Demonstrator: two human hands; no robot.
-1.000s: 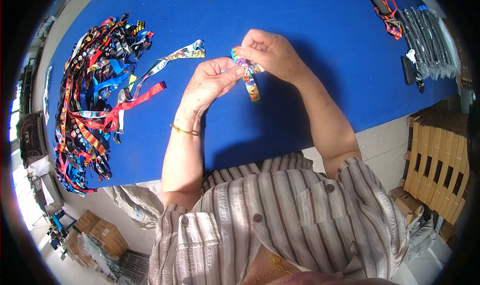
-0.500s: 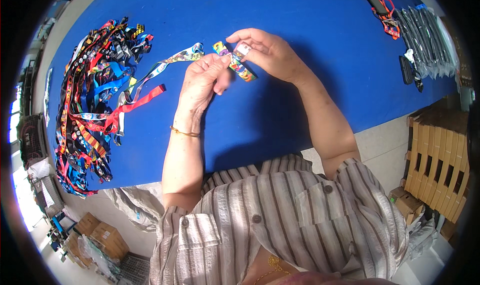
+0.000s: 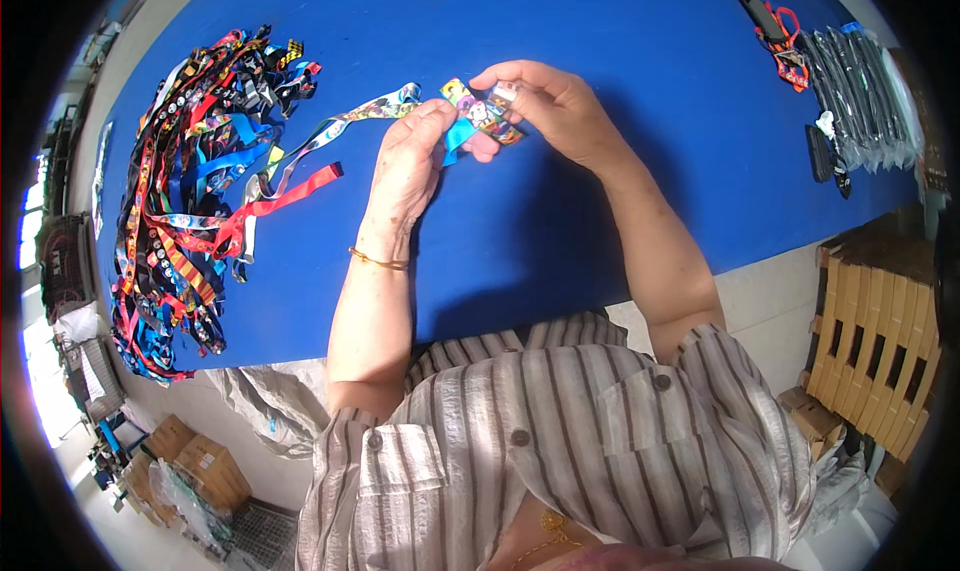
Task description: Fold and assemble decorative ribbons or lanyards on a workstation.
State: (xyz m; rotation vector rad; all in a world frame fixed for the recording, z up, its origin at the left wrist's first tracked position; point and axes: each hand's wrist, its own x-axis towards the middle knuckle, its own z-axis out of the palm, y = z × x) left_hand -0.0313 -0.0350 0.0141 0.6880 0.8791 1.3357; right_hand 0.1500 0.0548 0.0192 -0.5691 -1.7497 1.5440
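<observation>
Thumb and fingers of my left hand (image 3: 405, 161) are pressed on a short, colourful printed ribbon strap (image 3: 483, 114), with a plain light-blue piece showing below the thumb. My right hand (image 3: 560, 111) pinches the strap's other side, where a small whitish piece (image 3: 506, 92) sits between thumb and forefinger; I cannot make out its kind. Behind my left hand a long patterned ribbon (image 3: 365, 111) stretches to a large heap of printed lanyards (image 3: 190, 191) on the left. A red ribbon end (image 3: 305, 186) sticks out from that heap.
A blue-covered table (image 3: 400, 21) lies under my hands. At the far right are a stack of dark items in clear plastic (image 3: 865, 96), a black-handled tool (image 3: 750, 6), a red strap (image 3: 792, 61) and a black object (image 3: 819, 153). Cardboard boxes (image 3: 210, 471) stand on the floor at lower left.
The strap has been turned or folded between my hands, and its light-blue piece now shows. Both hands sit slightly further right in the picture; the whole view has shifted a little too.
</observation>
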